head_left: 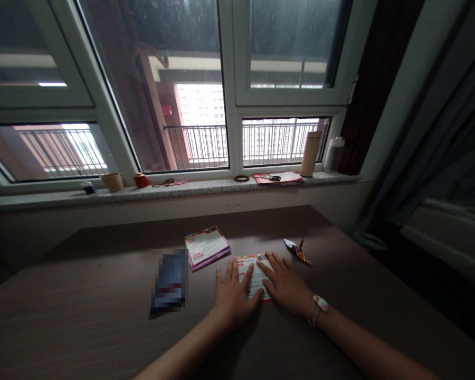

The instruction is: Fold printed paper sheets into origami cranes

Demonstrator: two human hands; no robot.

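Note:
A printed sheet of paper (255, 279) with a colourful top edge lies on the dark brown table, partly covered by both hands. My left hand (234, 290) rests flat on its left side, fingers spread. On the right side of the sheet lies my right hand (287, 282), also flat with the fingers apart; a bracelet is on that wrist. To the upper left sits a stack of similar printed sheets (208, 247). A small folded paper piece (298, 252) with a pointed tip stands right of my right hand.
Left of the stack is a dark blue item (170, 282), blurred out. The granite windowsill (209, 182) behind the table bears a paper cup (112, 182), a red spool-like item (141, 180), scissors (275, 178) on red-edged papers, a tan bottle (311, 154) and a whitish bottle (334, 154).

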